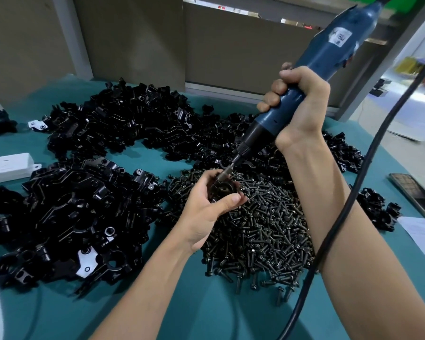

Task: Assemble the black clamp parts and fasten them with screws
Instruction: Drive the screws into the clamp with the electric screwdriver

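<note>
Left hand [206,204] is curled round a black clamp [227,190], thumb across the near face and fingers behind, holding it just above the screw pile [260,231] at table [182,303] centre. Right hand [297,104] is wrapped tight on the blue electric screwdriver [329,52], which tilts down-left with its bit [228,168] meeting the top of the clamp. The screw itself is hidden by the fingers and the bit.

Handling, as a judgement:
- The clamp looks like stamped metal, so stiff, small and fairly light. It won't deform under the grip.
- The glossy black finish is probably slick, and driver torque will try to spin it.
- The best hold is on the flat sides, clear of the screw hole, pinched firmly.
- The 2 halves could slip out of line before the screw bites.
- The screws are tiny, roll easily and are best picked by the head.
- The driver is the heavy item. Its cord [349,200] drapes over the right forearm and may drag.

Loose clamp parts [79,212] lie heaped on the table to the left and behind.
</note>
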